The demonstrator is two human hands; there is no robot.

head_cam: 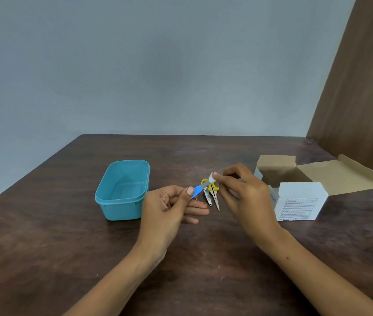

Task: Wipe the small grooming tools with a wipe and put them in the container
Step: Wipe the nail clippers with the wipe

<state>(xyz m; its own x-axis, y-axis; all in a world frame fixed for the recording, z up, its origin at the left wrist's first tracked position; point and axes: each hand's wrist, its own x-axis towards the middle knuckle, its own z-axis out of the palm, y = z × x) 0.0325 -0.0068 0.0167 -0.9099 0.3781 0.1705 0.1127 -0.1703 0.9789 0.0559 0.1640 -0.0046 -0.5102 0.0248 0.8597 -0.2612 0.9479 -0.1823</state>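
We have the blue-handled file (pixel 198 190) held above the counter (pixel 67 236); our left hand (pixel 169 210) takes its handle in a pinching grip, our right hand (pixel 242 190) pinches the wipe (pixel 211 178) on its blade (first tool, we judge); scissors (pixel 214 195) and clippers (pixel 207 197) lie unwiped, the teal container (pixel 121 190) looks empty.
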